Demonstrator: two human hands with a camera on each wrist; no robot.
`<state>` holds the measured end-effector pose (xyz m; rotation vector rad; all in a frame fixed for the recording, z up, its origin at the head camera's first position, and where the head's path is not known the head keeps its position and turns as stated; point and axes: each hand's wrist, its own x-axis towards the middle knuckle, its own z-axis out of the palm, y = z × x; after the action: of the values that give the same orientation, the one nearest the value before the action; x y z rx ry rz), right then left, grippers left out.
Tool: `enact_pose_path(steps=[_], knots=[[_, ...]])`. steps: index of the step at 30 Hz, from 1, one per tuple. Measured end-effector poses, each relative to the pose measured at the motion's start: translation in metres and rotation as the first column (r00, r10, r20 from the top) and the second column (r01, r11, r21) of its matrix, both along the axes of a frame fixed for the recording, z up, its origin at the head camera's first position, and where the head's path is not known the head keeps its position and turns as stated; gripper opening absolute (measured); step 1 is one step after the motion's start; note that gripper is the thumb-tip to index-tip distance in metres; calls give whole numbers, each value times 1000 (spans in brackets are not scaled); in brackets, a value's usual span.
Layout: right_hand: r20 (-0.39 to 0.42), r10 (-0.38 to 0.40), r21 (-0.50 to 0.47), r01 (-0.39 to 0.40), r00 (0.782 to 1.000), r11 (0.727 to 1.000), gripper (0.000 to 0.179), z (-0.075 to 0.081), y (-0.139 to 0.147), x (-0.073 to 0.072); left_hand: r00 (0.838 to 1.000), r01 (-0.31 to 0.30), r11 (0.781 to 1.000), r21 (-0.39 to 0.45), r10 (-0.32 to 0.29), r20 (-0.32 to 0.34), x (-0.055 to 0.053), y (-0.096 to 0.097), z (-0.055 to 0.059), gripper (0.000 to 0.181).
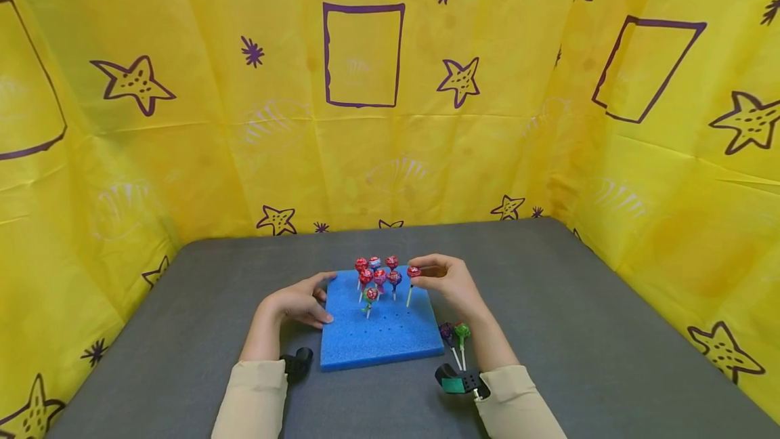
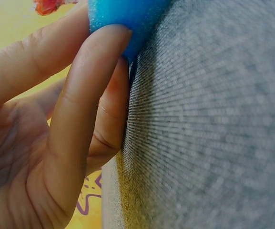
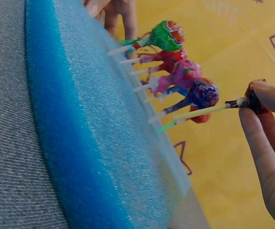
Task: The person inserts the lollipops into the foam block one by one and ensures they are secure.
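My right hand (image 1: 449, 284) pinches a lollipop (image 1: 414, 272) by its dark red wrapped head, over the right side of a blue foam block (image 1: 347, 347). In the right wrist view its pale yellow stick (image 3: 199, 112) points toward the block, the tip close over the surface. At the block's left edge, my left hand (image 1: 297, 302) touches with thumb and fingers spread along the side. Several lollipops stand upright toward the back of the block, among them a green and red one (image 1: 371, 295) in front and a purple one (image 1: 395, 278).
Two more lollipops, one purple (image 1: 447, 332) and one green (image 1: 462, 331), lie on the grey table (image 1: 183, 330) right of the block. Small holes (image 1: 385, 318) dot the block's front half. Yellow patterned cloth (image 1: 365, 154) hangs around the table.
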<state>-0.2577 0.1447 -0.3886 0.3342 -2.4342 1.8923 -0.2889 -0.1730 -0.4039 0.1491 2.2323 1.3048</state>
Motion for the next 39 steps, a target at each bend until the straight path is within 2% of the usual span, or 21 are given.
enact_pose_path(steps=[13,24,39], knots=[[-2,64,-25,-64,998,998,30,-4,-14,0,1000,5,1000,-5,-5,-13,2,-1,0,95],[-20,122,6,-122,992,992,27,-6,-22,2,1000,5,1000,-11,-5,-16,2,0,1,95],[-14,149,17,-149,989,989,30,-9,-29,2,1000,7,1000,-4,-7,-17,2,0,0,95]])
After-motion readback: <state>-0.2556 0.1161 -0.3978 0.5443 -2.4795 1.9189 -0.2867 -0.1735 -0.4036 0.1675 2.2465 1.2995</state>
